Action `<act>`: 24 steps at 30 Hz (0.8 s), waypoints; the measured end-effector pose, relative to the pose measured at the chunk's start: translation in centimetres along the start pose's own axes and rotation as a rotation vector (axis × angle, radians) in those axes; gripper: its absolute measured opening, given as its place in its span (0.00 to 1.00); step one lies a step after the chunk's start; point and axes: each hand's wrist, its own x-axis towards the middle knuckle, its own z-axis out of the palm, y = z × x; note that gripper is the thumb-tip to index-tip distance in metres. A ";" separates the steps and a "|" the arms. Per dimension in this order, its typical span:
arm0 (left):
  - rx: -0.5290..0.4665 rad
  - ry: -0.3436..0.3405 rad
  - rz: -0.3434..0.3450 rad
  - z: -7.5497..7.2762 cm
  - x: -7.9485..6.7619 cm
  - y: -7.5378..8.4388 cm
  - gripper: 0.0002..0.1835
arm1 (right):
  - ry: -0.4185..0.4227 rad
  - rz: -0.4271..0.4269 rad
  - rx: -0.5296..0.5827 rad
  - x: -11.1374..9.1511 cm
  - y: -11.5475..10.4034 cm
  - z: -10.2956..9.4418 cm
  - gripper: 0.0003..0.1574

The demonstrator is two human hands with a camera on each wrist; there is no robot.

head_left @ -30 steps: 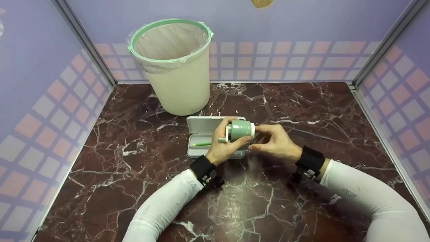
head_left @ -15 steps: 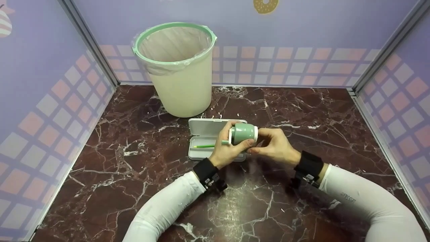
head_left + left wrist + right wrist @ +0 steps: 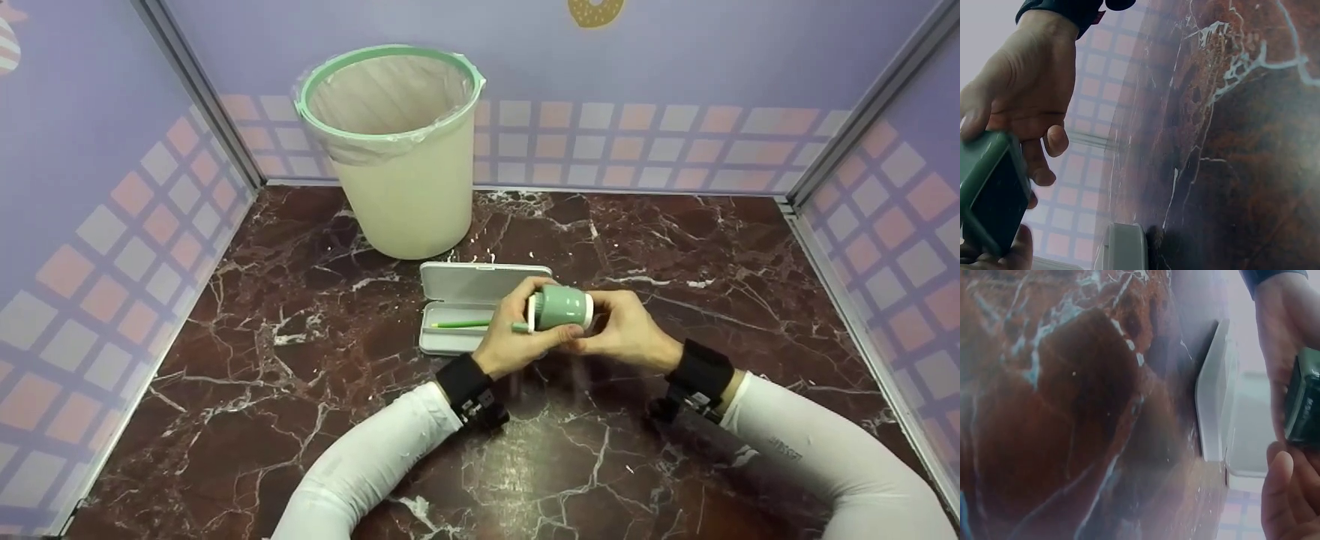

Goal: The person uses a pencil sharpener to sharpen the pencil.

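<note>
A green pencil sharpener (image 3: pixel 562 306) with white ends lies on its side in the air, its small crank pointing left. My left hand (image 3: pixel 514 341) grips it from the left, thumb along its near side. My right hand (image 3: pixel 628 330) holds the white end on the right with curled fingers, partly hidden behind it. In the left wrist view the sharpener's dark green underside (image 3: pixel 1002 197) shows between both hands. Behind my left hand an open grey pencil case (image 3: pixel 448 343) contains a green pencil (image 3: pixel 459 325); its right part is covered by the hand.
A tall cream trash bin (image 3: pixel 409 199) with a green rim and a plastic liner stands behind the case. Small white crumbs (image 3: pixel 493 256) are scattered on the dark marbled tabletop (image 3: pixel 337 450). Patterned panels (image 3: pixel 660 60) enclose the back and both sides.
Both hands have moved slightly right and nearer, carrying the sharpener, which has tilted a little. My right fingers have closed in around its white end. More of the green pencil shows.
</note>
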 end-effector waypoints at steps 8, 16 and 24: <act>0.047 -0.132 -0.047 -1.5 0.6 0.5 0.43 | 0.018 0.062 -0.108 -0.4 0.5 -1.6 0.29; 0.218 -0.158 -0.057 -0.7 1.5 0.6 0.38 | 0.006 0.115 -0.234 -0.6 1.6 -2.6 0.31; 0.480 -0.219 -0.017 1.1 2.9 0.5 0.38 | -0.012 0.174 -0.328 -0.7 3.0 -3.3 0.30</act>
